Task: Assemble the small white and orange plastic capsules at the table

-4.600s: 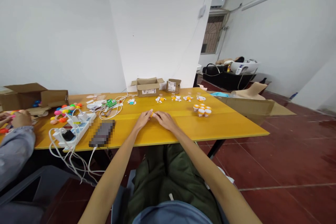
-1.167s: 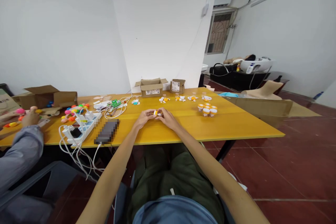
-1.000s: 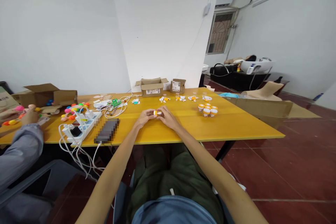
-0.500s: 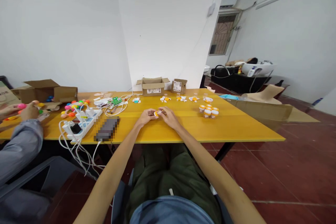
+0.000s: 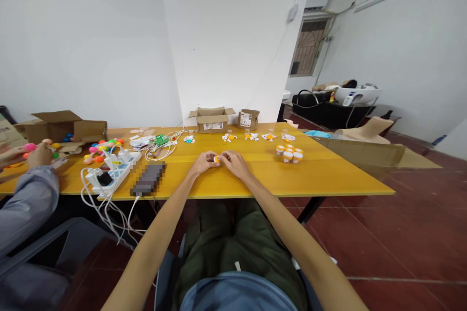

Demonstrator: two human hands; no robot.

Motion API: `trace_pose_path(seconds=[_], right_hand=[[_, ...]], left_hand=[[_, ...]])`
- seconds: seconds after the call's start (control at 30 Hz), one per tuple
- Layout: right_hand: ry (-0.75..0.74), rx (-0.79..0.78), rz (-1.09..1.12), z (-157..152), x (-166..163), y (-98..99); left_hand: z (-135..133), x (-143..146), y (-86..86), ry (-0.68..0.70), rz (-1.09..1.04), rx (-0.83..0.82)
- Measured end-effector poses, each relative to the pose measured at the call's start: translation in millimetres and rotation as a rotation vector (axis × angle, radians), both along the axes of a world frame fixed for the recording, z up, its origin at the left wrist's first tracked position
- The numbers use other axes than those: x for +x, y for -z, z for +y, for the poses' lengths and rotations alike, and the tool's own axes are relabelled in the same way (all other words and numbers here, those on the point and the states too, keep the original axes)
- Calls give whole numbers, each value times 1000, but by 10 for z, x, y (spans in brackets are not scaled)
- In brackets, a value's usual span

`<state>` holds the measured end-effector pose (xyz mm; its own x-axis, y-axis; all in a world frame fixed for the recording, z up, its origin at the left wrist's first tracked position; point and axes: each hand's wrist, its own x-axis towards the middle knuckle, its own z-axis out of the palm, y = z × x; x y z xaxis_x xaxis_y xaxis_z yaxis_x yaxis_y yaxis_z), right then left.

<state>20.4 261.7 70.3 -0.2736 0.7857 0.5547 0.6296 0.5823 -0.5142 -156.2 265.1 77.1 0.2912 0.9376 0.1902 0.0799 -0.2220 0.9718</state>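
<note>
Over the middle of the table (image 5: 255, 175), my left hand (image 5: 205, 163) is closed around a small orange-and-white piece (image 5: 216, 159). My right hand (image 5: 235, 163) meets it from the other side, its fingers bent in a pinch at the piece. The fingers hide much of it, so its full shape does not show. To the right of my hands stands a cluster of several small clear tubs with orange-and-white lids (image 5: 288, 154). Beyond my hands, small heaps of white and orange parts (image 5: 229, 138) lie in a row.
Two cardboard boxes (image 5: 212, 120) stand against the wall. At left are a power strip (image 5: 120, 170) with tangled white cables and a dark blurred-out device (image 5: 149, 179). Farther left, a co-worker's hand (image 5: 40, 155) is among coloured balls (image 5: 98, 148) by an open carton (image 5: 62, 129).
The orange-and-white piece has turned slightly between my fingers and shows less of itself. My hands stay in nearly the same place.
</note>
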Motion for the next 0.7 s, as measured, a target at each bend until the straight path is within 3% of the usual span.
trace_pose_path(seconds=[0.37,0.57,0.7], right_hand=[[269,-151,-184,-100,-48,-110],[260,-172,-239,-121,-34,-132],[179,-116,-133,-93,-36,-62]], left_hand=[[22,10,41,10,21,27],[38,14,59,13,22,57],[56,3,67,3,9,34]])
